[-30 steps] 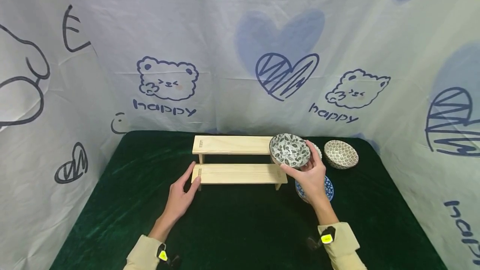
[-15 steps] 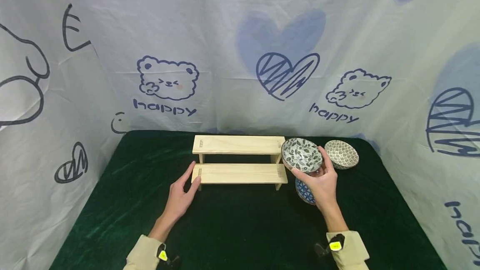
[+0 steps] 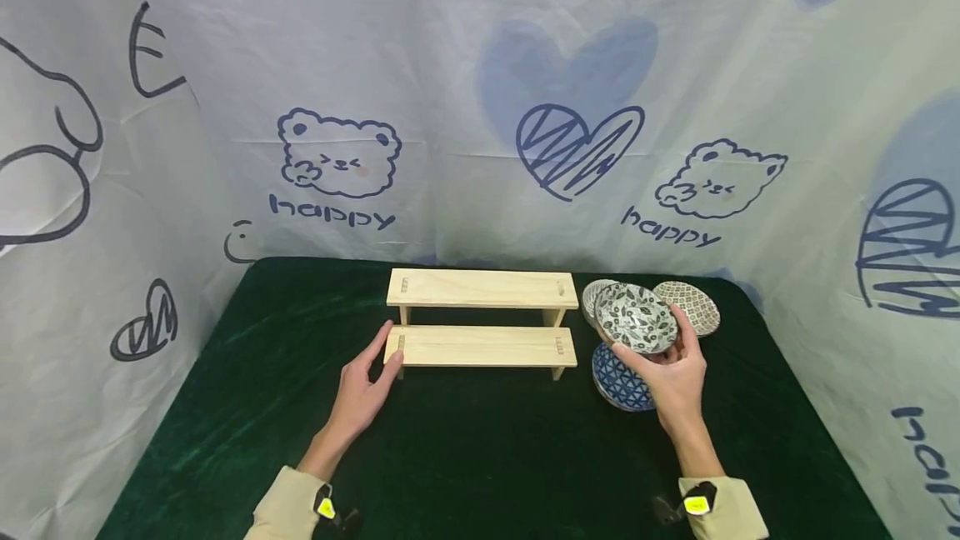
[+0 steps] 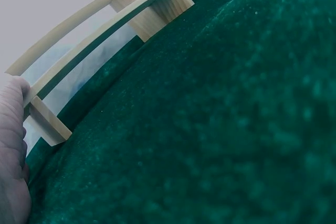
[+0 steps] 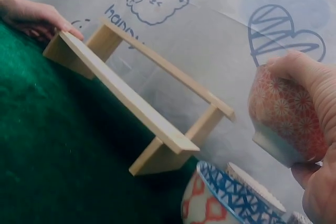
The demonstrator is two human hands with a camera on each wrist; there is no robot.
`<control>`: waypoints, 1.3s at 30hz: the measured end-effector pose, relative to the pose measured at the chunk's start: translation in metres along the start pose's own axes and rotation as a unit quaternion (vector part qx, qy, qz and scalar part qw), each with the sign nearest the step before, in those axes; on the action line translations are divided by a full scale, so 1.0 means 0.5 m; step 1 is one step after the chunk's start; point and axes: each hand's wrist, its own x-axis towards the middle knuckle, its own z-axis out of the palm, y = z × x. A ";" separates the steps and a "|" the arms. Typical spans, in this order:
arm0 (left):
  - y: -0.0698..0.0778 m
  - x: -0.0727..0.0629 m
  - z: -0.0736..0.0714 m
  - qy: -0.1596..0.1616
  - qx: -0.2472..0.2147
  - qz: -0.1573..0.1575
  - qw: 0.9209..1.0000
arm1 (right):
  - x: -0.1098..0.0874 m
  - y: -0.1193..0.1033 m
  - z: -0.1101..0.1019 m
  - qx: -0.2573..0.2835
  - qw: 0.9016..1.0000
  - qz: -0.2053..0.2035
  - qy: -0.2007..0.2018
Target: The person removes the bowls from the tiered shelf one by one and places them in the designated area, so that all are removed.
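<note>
My right hand [image 3: 681,382] pinches a bowl [image 3: 636,319] by its rim and foot, thumb at one edge. Inside, the bowl has a black-and-white leaf pattern; its outside is reddish with flowers, as the right wrist view shows. It hangs tilted above several other bowls, right of a two-step wooden rack [image 3: 480,347]. My left hand [image 3: 358,390] rests at the left end of the lower step, thumb and forefinger extended and touching it. Partly behind my right hand stands a blue-patterned bowl [image 3: 618,377], red-patterned outside in the right wrist view.
A pale patterned bowl [image 3: 590,297] stands by the rack's right end, partly hidden by the held bowl. Farther right is a beige lattice-patterned bowl [image 3: 697,307]. Dark green cloth [image 3: 480,457] covers the table, and a printed white curtain [image 3: 450,215] hangs behind.
My right hand has carried the leaf-patterned bowl rightward and slightly nearer, away from the upper step's right end. The left hand and the rack have stayed put.
</note>
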 end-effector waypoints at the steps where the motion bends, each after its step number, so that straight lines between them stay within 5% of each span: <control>1: 0.000 0.000 0.000 0.001 -0.001 0.000 1.000 | 0.000 0.003 -0.004 0.001 1.000 0.001 0.004; 39: 0.000 -0.001 0.003 0.011 0.003 0.004 1.000 | -0.023 0.066 -0.109 0.038 0.991 0.055 0.119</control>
